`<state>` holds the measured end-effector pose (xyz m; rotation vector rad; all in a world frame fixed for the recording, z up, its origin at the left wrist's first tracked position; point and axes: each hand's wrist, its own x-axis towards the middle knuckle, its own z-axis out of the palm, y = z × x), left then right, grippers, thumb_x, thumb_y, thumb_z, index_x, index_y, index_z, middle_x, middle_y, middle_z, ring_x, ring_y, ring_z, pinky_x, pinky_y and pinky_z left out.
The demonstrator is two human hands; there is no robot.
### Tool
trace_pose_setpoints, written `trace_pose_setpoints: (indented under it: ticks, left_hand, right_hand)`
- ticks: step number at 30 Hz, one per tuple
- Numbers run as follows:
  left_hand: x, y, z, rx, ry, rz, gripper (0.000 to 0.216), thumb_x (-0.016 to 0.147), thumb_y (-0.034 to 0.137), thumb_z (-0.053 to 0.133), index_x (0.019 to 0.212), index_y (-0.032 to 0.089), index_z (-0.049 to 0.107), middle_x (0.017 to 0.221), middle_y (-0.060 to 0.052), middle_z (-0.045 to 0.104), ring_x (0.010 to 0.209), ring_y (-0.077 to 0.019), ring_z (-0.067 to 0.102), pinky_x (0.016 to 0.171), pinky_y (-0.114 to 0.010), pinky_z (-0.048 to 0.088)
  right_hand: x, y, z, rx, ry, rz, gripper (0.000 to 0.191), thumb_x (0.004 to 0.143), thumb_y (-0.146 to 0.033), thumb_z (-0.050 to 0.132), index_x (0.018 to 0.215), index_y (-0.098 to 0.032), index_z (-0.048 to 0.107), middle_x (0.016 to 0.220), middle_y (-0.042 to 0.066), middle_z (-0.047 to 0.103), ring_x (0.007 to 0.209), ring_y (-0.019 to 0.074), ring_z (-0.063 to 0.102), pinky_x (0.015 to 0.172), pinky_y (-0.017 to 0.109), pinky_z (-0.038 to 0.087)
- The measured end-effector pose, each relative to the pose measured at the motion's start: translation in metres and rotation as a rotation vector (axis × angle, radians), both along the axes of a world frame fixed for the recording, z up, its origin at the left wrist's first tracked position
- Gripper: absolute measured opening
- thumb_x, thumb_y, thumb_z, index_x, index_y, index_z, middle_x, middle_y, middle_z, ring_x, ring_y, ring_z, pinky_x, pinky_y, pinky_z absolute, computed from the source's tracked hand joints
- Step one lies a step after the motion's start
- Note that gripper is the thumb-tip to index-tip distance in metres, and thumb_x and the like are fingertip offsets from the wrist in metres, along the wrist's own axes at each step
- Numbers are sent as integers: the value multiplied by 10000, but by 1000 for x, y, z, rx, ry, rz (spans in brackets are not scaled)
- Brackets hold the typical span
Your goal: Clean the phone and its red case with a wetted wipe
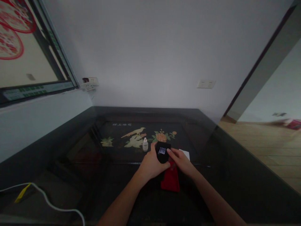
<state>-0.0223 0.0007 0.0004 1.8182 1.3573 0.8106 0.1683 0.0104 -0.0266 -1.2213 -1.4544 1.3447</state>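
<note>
My left hand (151, 164) grips a small black box (162, 152) with white lettering, thumb and fingers closed round its lower left side. My right hand (181, 161) touches the box's right edge with its fingertips and rests over a red flat object (171, 180) lying on the dark table. A small white bottle (145, 144) stands just left of the box. A white card or paper (185, 153) lies behind my right hand.
The dark glass-topped table (223, 175) shows a painted bird and flower panel (138, 136) beneath. A white cable with a yellow tag (44, 196) runs across the near left corner. Wall sockets (206, 83) sit behind; wooden floor (265, 141) lies to the right.
</note>
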Motion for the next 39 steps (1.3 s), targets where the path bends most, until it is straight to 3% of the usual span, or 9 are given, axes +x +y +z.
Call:
trace_pose_setpoints:
  ticks: [2,6,12,18,25,34,39]
  left_hand:
    - [1,0,-3,-8,32,51,901,686,385,795,1451,192,360,1136,-131,709,981,-303,714,809,-335,531]
    - [3,-3,-5,-21,114,147,867,699,426,785,1424,176,381,1132,-164,709,1005,-335,708,821,-359,518]
    - [3,-7,-5,-19,260,172,830,735,402,746,1420,158,345,1172,-199,686,1037,-344,702,833,-351,499]
    - [3,-5,-13,-6,374,167,878,760,418,703,1459,79,296,1198,-250,663,1100,-374,676,873,-369,492]
    - [4,-4,-20,-6,420,190,825,803,458,666,1446,84,309,1228,-257,642,1054,-366,691,850,-372,494]
    - [7,-9,-10,-24,560,187,767,823,482,624,1410,63,363,1222,-264,638,1017,-380,695,809,-394,504]
    - [10,-12,-7,-22,655,204,729,834,545,578,1343,45,428,1057,-231,691,950,-382,704,791,-408,503]
  right_hand:
    - [5,1,-1,75,-154,-76,450,947,-622,520,858,-208,675,626,-10,662,430,141,563,437,253,430]
    - [18,6,-4,265,-457,-247,263,897,-488,633,949,-245,719,718,-10,680,558,158,599,537,265,435]
    - [26,7,-8,325,-733,-177,223,861,-347,676,1041,-257,773,915,41,693,800,203,656,752,310,467]
    - [28,10,-11,303,-799,-186,239,912,-277,595,1065,-265,778,1021,55,651,843,188,650,798,304,470]
    - [32,13,-14,316,-798,-198,228,898,-207,580,1026,-243,765,1038,55,674,926,203,661,856,304,467]
    - [48,15,-15,312,-801,-332,205,873,-170,587,988,-228,746,1049,64,688,978,213,671,907,314,463]
    - [46,17,-17,298,-807,-342,176,875,-188,597,968,-221,743,1039,68,692,968,216,672,897,315,467]
